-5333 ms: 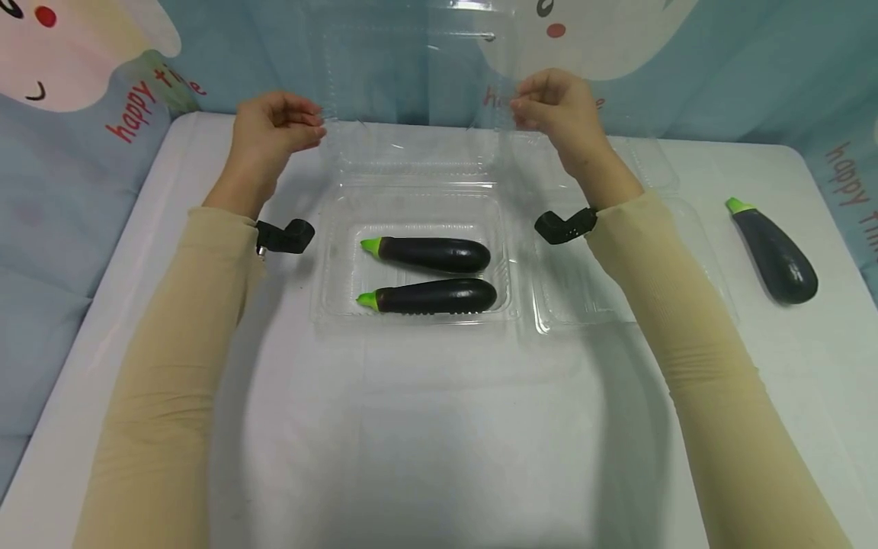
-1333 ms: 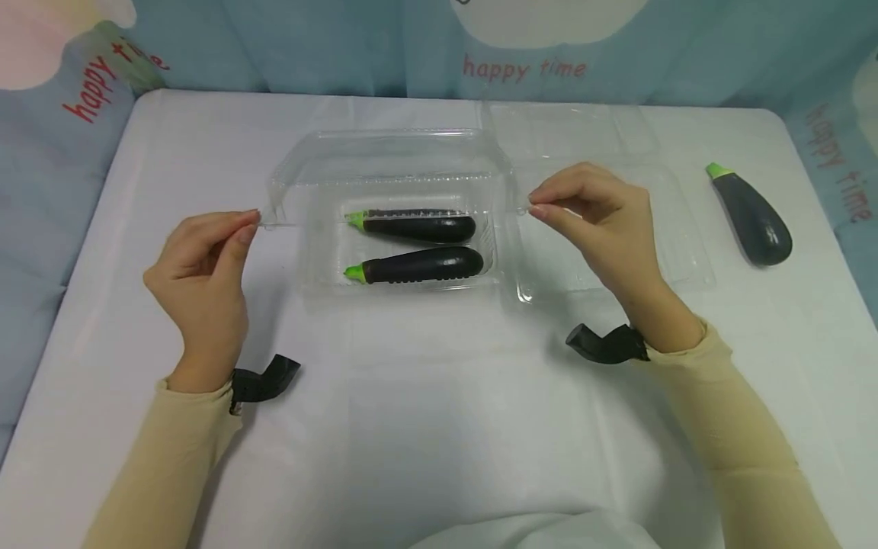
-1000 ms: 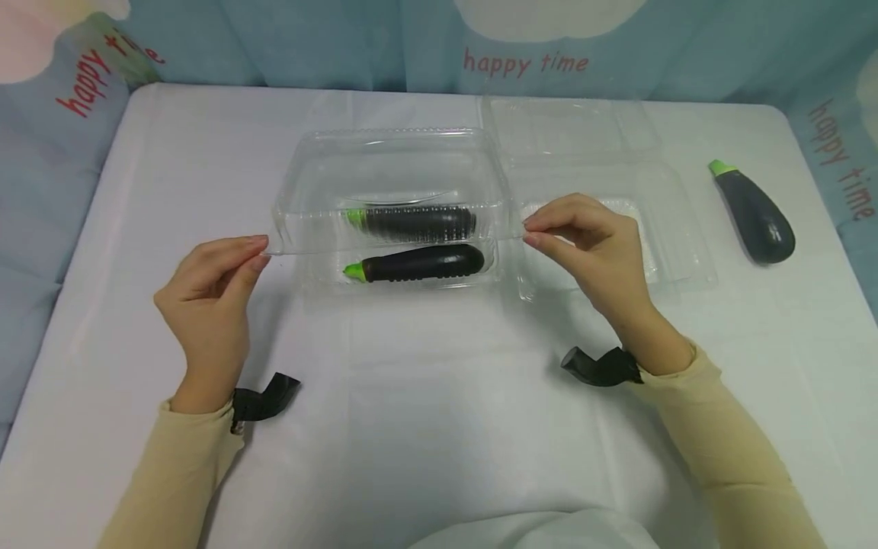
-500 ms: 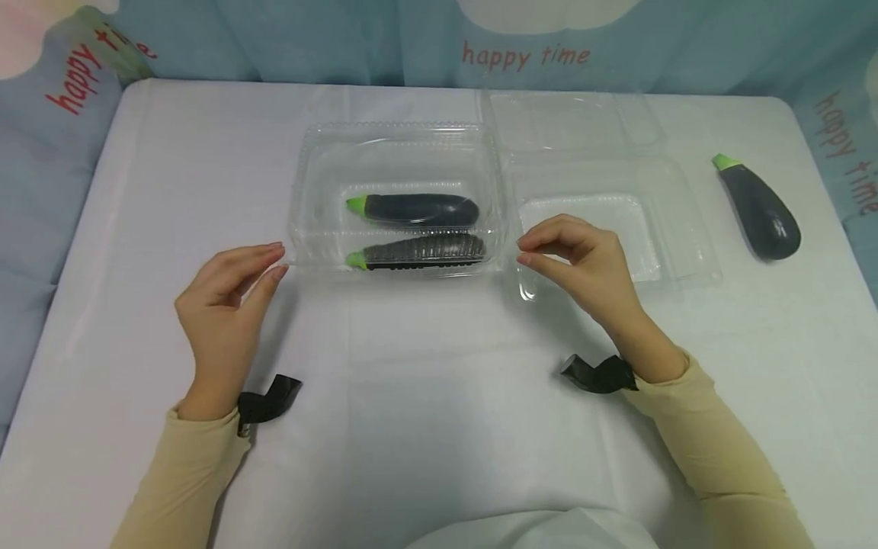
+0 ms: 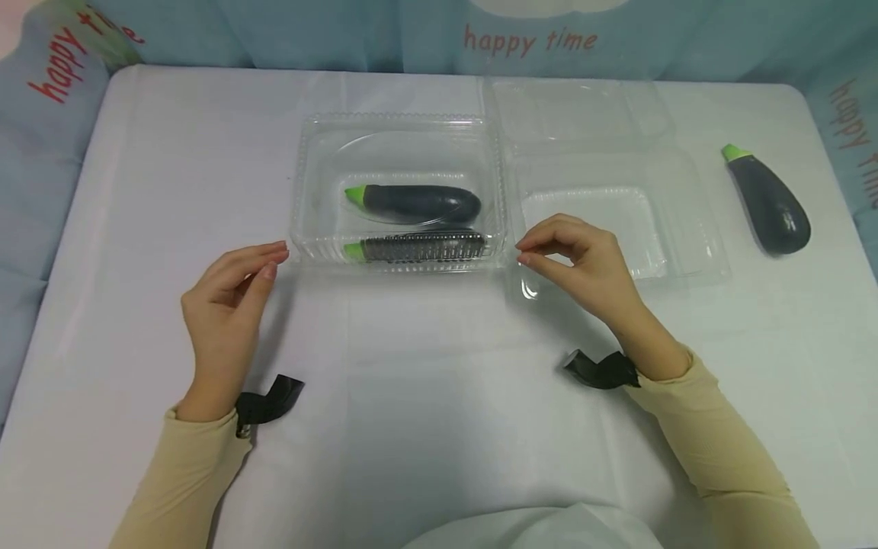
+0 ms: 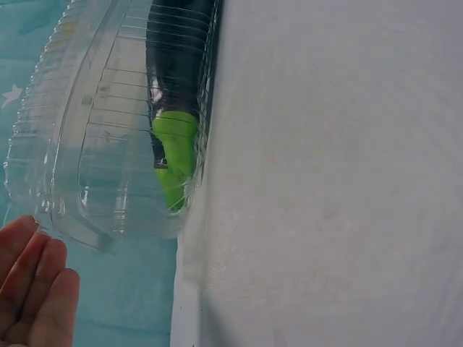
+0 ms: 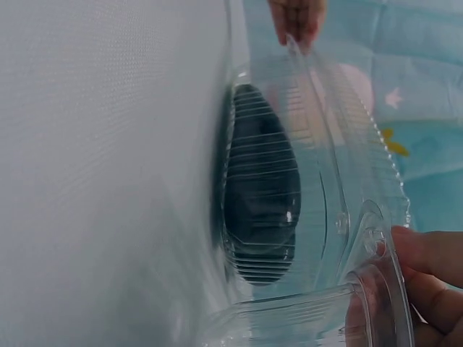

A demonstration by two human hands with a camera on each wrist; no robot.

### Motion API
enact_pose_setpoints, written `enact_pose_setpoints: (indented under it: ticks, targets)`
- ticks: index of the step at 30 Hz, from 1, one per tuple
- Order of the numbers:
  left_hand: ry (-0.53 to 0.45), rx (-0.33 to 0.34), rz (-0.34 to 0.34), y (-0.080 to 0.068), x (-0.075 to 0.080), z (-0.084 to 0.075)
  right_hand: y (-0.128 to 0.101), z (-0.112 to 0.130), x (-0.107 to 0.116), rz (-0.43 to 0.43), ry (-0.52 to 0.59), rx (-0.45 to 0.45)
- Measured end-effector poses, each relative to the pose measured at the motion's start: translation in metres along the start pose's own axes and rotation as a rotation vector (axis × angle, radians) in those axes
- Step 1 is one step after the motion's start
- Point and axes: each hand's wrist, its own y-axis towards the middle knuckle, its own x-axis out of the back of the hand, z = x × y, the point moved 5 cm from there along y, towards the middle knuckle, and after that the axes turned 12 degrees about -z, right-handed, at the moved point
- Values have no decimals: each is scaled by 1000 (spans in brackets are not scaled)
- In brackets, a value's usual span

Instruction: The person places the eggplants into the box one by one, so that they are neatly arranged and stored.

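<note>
A clear plastic clamshell box (image 5: 318,171) holds two dark eggplants with green stem ends, the rear eggplant (image 5: 418,203) and the front eggplant (image 5: 421,248). Its lid (image 6: 101,144) lies lowered over them, the ribbed front wall covering the front one. At the lid's front left corner, the fingertips of my left hand (image 5: 229,313) pinch the edge. My right hand (image 5: 583,263) pinches the front right corner between thumb and fingers; the right wrist view shows some of its fingers behind the plastic. Whether the lid's rim meets the base all round is unclear.
A second clear clamshell box (image 5: 590,244) stands open just right of the first, close to my right hand, its lid tipped back. Farther right, a loose eggplant (image 5: 768,202) lies on the white table (image 5: 425,381). A blue printed curtain (image 5: 329,38) hangs behind the table.
The lid, upright at first with both hands raised at the back, has swung forward and down over the two eggplants. Both hands have come toward the front with it.
</note>
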Motion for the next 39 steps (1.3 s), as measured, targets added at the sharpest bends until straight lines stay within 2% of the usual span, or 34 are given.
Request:
enact_pose_setpoints:
  ticks: [4, 11, 20, 29, 35, 39]
  targets:
    - [16, 24, -2, -1, 1, 1, -1, 2, -1, 22, -15, 31]
    - [31, 10, 3, -2, 0, 0, -2, 5, -3, 59, -130, 103]
    - [-72, 28, -6, -1, 0, 3, -2, 6, -5, 100, -237, 211]
    - [43, 16, 1, -2, -2, 2, -2, 7, -6, 105, -236, 214]
    - [150, -28, 79, -2, -5, 1, -2, 7, -6, 108, -220, 191]
    - [178, -57, 119, -3, -5, 0, -2, 6, -5, 105, -217, 184]
